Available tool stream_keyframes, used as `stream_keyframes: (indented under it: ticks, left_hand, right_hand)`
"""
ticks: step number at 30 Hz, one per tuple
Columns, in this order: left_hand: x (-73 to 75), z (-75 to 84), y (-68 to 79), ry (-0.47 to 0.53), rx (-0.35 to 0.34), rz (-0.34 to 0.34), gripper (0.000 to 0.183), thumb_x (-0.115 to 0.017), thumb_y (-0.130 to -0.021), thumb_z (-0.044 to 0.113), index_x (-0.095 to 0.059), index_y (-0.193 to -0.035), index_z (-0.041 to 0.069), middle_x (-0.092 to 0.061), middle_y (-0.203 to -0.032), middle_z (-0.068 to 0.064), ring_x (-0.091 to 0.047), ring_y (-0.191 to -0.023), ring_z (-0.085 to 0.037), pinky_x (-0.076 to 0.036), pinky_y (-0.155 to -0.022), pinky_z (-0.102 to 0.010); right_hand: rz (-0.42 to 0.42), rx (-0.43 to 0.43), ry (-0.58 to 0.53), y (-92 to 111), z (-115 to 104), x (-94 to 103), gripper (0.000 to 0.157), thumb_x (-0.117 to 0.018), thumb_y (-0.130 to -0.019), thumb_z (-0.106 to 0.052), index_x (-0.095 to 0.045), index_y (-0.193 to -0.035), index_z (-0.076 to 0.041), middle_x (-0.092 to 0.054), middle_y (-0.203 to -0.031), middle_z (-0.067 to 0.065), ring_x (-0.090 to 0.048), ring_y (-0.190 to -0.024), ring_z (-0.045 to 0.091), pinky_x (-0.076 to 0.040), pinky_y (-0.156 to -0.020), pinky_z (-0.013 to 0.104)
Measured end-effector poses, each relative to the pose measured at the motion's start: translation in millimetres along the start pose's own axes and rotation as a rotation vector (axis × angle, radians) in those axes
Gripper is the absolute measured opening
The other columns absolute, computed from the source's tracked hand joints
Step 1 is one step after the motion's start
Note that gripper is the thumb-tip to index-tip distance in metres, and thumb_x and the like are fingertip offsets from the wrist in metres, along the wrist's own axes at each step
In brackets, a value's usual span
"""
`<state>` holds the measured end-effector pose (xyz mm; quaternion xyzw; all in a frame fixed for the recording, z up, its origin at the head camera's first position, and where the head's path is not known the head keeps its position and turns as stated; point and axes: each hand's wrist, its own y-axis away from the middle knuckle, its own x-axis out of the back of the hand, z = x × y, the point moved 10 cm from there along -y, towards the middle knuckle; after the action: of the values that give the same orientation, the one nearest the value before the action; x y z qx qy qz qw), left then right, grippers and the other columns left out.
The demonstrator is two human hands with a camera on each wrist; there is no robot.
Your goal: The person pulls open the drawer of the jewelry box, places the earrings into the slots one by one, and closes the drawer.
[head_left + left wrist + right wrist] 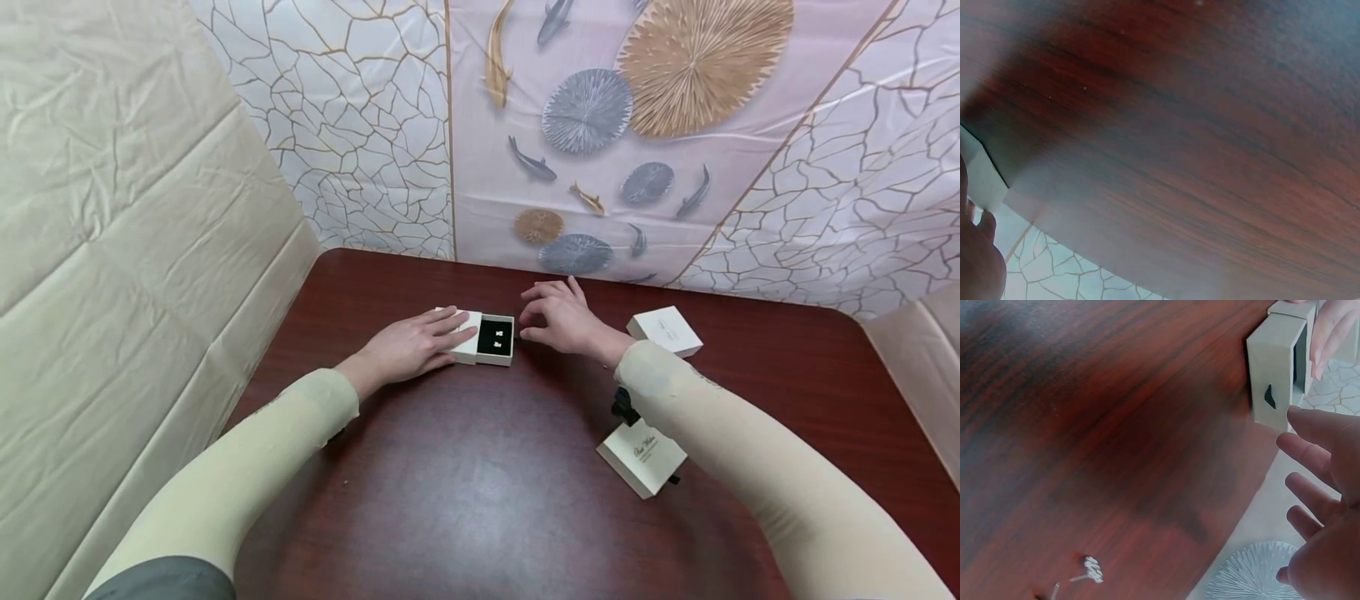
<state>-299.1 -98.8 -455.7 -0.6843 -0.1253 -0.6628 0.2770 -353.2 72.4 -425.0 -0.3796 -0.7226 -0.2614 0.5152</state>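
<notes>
A small white drawer box (pixel 467 353) lies on the dark wooden table, its drawer (pixel 497 361) slid out to the right. Inside, a black insert (pixel 487 329) bears two small shiny earrings (pixel 498 333). My left hand (pixel 412 343) rests on the box's sleeve with its fingers spread straight across the top. Just right of the drawer, my right hand (pixel 562 318) hovers with relaxed fingers, holding nothing. The right wrist view shows a black pull tab (pixel 1269 396) on the drawer's front, apart from the fingertips (pixel 1286 440).
Another white box (pixel 667 331) sits at the right behind my forearm. A lettered white box (pixel 645 454) lies nearer, partly under the right sleeve. In the right wrist view, a sparkly stud earring (pixel 1092 569) lies on the table. A patterned cloth (pixel 360 125) hangs behind the table.
</notes>
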Motion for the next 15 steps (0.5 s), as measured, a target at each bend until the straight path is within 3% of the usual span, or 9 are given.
stream_keyframes:
  ticks: [9,15]
  left_hand:
    - [-1.4,0.9,0.6,-0.010,-0.012,-0.003,0.055,-0.069,-0.106,0.029,-0.057,-0.156,0.011,-0.052,-0.160,-0.019,-0.049,-0.149,-0.041,-0.039,-0.124,-0.049]
    - [-0.5,0.9,-0.1,-0.014,-0.009,-0.001,0.055,-0.069,-0.106,0.030,-0.057,-0.156,0.011,-0.052,-0.160,-0.019,-0.049,-0.149,-0.040,-0.040,-0.124,-0.049]
  right_hand:
    - [-0.058,-0.033,-0.041,1,6,-18.8,0.017,-0.080,-0.095,-0.023,-0.082,-0.107,-0.011,-0.061,-0.149,0.017,-0.039,-0.150,0.043,-0.009,-0.125,0.074]
    - [-0.042,-0.035,-0.047,0,6,-22.4,0.013,-0.080,-0.095,-0.021,-0.082,-0.104,-0.012,-0.060,-0.150,0.017,-0.038,-0.150,0.043,-0.009,-0.126,0.074]
